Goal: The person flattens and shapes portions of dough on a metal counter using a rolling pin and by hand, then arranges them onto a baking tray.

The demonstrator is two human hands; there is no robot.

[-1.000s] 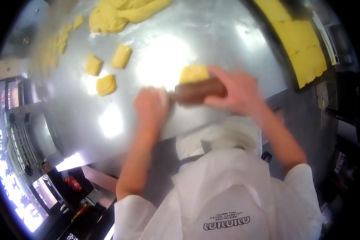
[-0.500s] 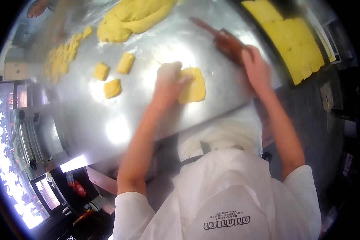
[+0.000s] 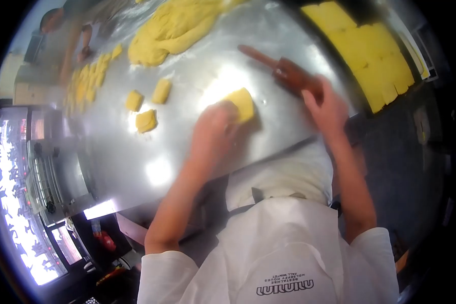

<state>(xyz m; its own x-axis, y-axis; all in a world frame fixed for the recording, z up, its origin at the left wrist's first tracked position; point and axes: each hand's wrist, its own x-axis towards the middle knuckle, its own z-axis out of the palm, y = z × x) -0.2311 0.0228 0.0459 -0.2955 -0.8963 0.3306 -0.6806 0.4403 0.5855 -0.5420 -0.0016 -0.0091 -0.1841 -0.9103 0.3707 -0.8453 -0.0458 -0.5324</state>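
Observation:
My left hand (image 3: 214,130) is closed on the near left edge of a flattened piece of yellow dough (image 3: 244,103), which looks partly lifted and tilted off the steel table. Its fingertips are blurred and partly hidden. My right hand (image 3: 330,107) is at the near end of a reddish-brown rolling pin (image 3: 293,75), thumb and fingers around it; the pin lies slantwise, its far handle pointing up and left. Left of my left hand rest three small dough pieces, one (image 3: 161,91) upper right, one (image 3: 134,101) at left and one (image 3: 146,121) nearest me.
A big mound of yellow dough (image 3: 175,33) sits at the far side of the steel table (image 3: 187,147). Several dough pieces (image 3: 88,81) lie at far left, near another person's arm (image 3: 70,50). Flat yellow dough sheets (image 3: 367,48) cover a dark tray at right.
The dough piece lay flat beside my left hand; now it is gripped, raised at one side and turned. My left hand moved slightly toward me. The rolling pin stayed nearly in place.

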